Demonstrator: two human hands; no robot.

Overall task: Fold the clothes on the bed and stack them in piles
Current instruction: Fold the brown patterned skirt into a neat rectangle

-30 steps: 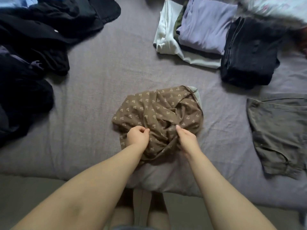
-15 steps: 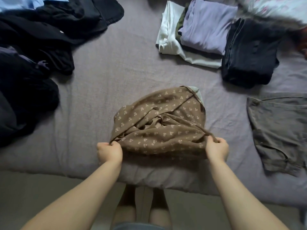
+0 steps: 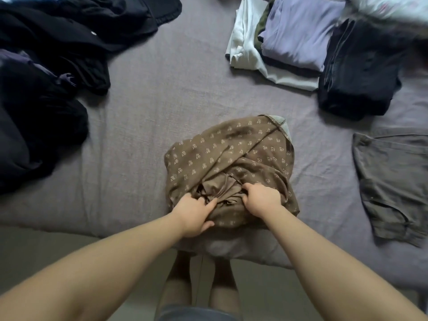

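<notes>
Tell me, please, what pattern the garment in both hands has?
Brown garment with small pale flower sprigs, shown in the head view.

Both bare forearms reach toward twelve o'clock and converge. The left hand (image 3: 193, 210) sits at about eleven o'clock, fingers (image 3: 209, 203) curled into gathered cloth; the right hand (image 3: 261, 199), at one o'clock, is fisted in cloth too.

One head-worn view is provided, directed forward and steeply down. The bed (image 3: 143, 126) is seen from close above its near edge. No second view is supplied.
</notes>
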